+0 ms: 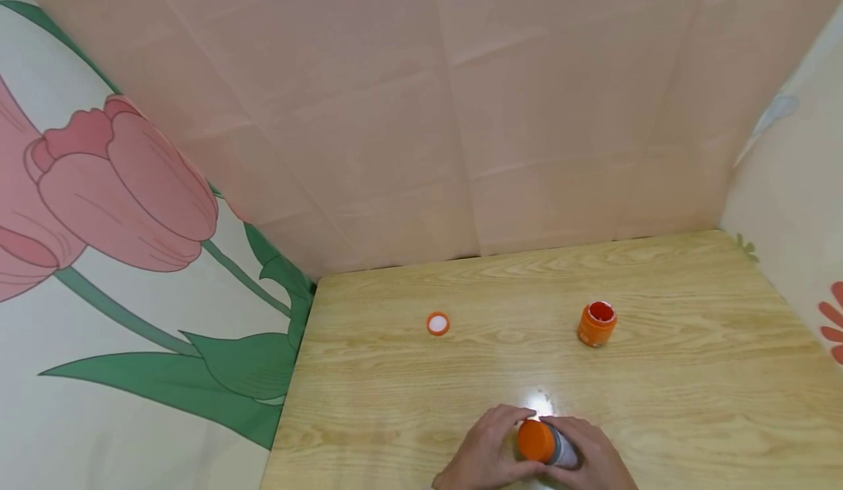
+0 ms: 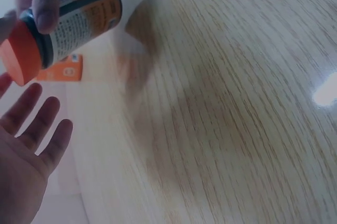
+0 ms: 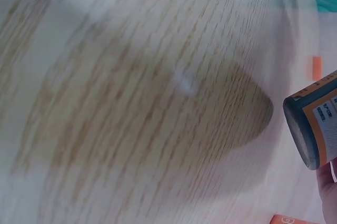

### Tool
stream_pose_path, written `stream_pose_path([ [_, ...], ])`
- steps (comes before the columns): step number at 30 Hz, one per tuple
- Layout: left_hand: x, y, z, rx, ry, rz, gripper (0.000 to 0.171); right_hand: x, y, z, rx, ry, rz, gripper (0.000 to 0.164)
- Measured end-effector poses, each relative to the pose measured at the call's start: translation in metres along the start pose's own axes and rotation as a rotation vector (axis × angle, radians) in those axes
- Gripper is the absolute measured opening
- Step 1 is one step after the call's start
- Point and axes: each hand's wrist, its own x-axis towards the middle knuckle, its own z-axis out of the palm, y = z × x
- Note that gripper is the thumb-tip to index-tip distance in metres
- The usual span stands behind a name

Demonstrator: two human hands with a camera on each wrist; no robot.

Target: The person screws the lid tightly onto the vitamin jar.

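Observation:
Low in the head view, a small dark grey jar point(image 1: 563, 452) with an orange cap point(image 1: 536, 440) is between both hands, tilted. My right hand point(image 1: 596, 455) grips its body. The thumb and forefinger of my left hand point(image 1: 484, 452) pinch the cap from both sides. In the left wrist view, that hand's other fingers point(image 2: 39, 124) are spread apart, and the jar's label point(image 2: 73, 32) shows small print. The right wrist view shows the jar's grey base point(image 3: 301, 134) held over the table.
An uncapped orange jar point(image 1: 594, 333), red inside, stands farther back to the right on the wood-grain table point(image 1: 369, 402). Left of it lies an orange lid point(image 1: 437, 323) with its white inner face up. A pink sheet point(image 1: 395, 110) hangs behind the table; a tulip-printed wall point(image 1: 158, 285) borders the left.

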Motion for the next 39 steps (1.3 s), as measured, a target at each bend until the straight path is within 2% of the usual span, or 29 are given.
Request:
stream_pose_path([
  [4, -0.001, 0.001, 0.0, -0.029, -0.008, -0.04, 0.066, -0.001, 0.005, 0.006, -0.001, 0.108, -0.138, 0.066],
  [7, -0.001, 0.002, 0.0, -0.023, -0.011, -0.05, 0.062, -0.002, 0.008, 0.008, 0.018, 0.146, -0.214, 0.065],
  [12, 0.0, 0.003, 0.0, 0.002, -0.026, -0.032, 0.056, -0.001, 0.011, 0.01, 0.049, 0.122, -0.226, 0.065],
  [19, 0.002, 0.002, -0.002, 0.05, -0.029, 0.095, 0.056, 0.001, 0.017, 0.012, 0.034, 0.162, -0.293, 0.067],
  [22, 0.003, 0.002, -0.004, 0.053, -0.036, 0.141, 0.054, 0.001, 0.017, 0.011, 0.049, 0.151, -0.271, 0.067],
  [25, 0.004, 0.002, -0.005, 0.045, -0.031, 0.155, 0.058, 0.0, 0.016, 0.011, 0.049, 0.149, -0.258, 0.067],
  [27, 0.004, 0.002, -0.005, 0.032, -0.023, 0.137, 0.061, 0.0, 0.015, 0.011, 0.044, 0.15, -0.245, 0.067],
  [34, 0.001, 0.004, 0.0, -0.019, 0.002, -0.015, 0.063, -0.003, 0.01, 0.008, 0.042, 0.069, -0.133, 0.064],
  [37, -0.001, 0.004, 0.001, -0.021, -0.005, -0.049, 0.063, -0.003, 0.009, 0.008, 0.038, 0.077, -0.135, 0.064],
  [39, -0.001, 0.004, 0.002, -0.027, -0.009, -0.065, 0.062, -0.002, 0.011, 0.01, 0.023, 0.114, -0.172, 0.065],
])
